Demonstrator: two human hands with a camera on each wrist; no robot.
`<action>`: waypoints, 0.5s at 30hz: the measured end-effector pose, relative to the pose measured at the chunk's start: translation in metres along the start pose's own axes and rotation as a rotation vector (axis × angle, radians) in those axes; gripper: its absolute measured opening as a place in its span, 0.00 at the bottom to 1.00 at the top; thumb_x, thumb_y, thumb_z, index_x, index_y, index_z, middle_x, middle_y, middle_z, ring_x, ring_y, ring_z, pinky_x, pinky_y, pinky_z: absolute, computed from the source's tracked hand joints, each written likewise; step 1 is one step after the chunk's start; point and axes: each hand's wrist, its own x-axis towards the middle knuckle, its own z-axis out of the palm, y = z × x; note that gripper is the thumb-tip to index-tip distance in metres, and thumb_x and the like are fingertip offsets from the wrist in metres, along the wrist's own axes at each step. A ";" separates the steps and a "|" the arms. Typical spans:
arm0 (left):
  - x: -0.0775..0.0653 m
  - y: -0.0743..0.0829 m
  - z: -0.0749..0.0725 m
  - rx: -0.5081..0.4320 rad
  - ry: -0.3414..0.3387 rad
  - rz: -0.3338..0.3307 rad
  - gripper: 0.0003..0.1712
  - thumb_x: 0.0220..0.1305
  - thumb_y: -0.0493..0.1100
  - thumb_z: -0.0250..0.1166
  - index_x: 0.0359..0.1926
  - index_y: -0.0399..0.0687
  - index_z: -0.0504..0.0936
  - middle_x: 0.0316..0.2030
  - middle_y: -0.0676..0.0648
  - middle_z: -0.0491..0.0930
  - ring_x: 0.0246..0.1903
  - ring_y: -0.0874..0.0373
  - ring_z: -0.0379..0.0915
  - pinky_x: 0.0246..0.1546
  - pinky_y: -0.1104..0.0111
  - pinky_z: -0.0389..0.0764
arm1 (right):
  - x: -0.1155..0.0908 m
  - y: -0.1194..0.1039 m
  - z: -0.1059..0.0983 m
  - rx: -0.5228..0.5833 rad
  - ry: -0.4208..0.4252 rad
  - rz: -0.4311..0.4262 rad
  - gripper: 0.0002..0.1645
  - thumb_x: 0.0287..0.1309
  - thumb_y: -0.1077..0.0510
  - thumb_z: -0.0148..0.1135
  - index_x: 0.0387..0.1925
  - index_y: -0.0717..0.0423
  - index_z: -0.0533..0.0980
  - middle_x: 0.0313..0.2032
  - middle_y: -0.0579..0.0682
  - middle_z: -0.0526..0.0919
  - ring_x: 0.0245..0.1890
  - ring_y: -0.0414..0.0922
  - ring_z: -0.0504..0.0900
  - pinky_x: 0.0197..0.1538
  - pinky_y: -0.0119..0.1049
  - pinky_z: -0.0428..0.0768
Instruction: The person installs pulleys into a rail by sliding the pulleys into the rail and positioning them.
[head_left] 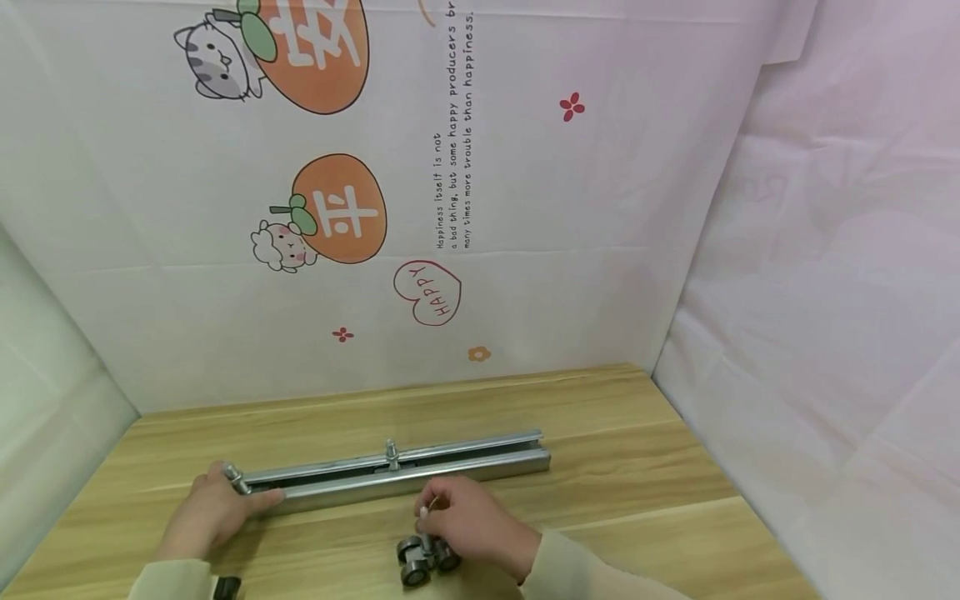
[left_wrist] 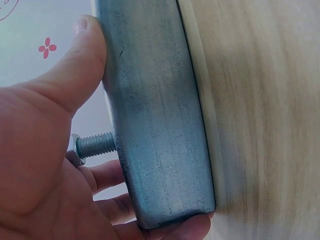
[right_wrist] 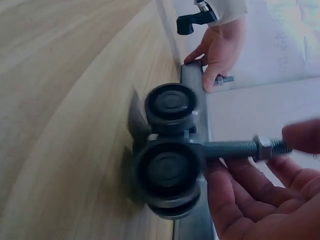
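Note:
A silver metal rail (head_left: 480, 468) with an open slot along its top lies across the wooden table. My left hand (head_left: 208, 512) grips its left end, thumb along the near side and other fingers round the end in the left wrist view. Beside that thumb a threaded bolt (left_wrist: 95, 145) with a nut sticks up from the slot. Another bolt (head_left: 392, 455) stands near the rail's middle. In front of the rail, my right hand (head_left: 476, 523) holds a wheeled roller trolley (right_wrist: 170, 155) by its threaded stem (right_wrist: 230, 149), which carries a nut (right_wrist: 263, 148). Its dark wheels face the table.
The wooden tabletop (head_left: 645, 533) extends to the right of the rail. A white printed cloth (head_left: 525, 192) rises behind the table, with plain white cloth walls (head_left: 840, 292) at the sides. A black strap piece (head_left: 227, 587) shows by my left sleeve.

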 end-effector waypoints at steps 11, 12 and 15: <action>-0.001 -0.001 0.000 -0.007 -0.006 0.014 0.74 0.50 0.81 0.62 0.61 0.14 0.46 0.52 0.13 0.57 0.49 0.20 0.66 0.47 0.36 0.72 | -0.015 0.008 -0.002 -0.253 -0.040 -0.195 0.05 0.58 0.59 0.67 0.37 0.49 0.82 0.28 0.31 0.77 0.29 0.30 0.74 0.34 0.28 0.75; 0.000 -0.001 0.000 -0.006 -0.006 0.012 0.75 0.50 0.81 0.62 0.61 0.13 0.46 0.52 0.13 0.57 0.49 0.20 0.66 0.47 0.36 0.72 | -0.015 0.009 -0.003 -0.257 -0.040 -0.198 0.04 0.59 0.59 0.67 0.37 0.49 0.82 0.28 0.30 0.78 0.28 0.30 0.74 0.33 0.28 0.75; 0.000 -0.001 0.000 0.001 -0.008 0.014 0.76 0.49 0.82 0.62 0.61 0.13 0.45 0.52 0.12 0.56 0.48 0.20 0.66 0.47 0.36 0.72 | -0.014 0.010 -0.005 -0.277 -0.048 -0.203 0.03 0.61 0.58 0.66 0.37 0.48 0.84 0.29 0.29 0.78 0.28 0.30 0.74 0.32 0.28 0.75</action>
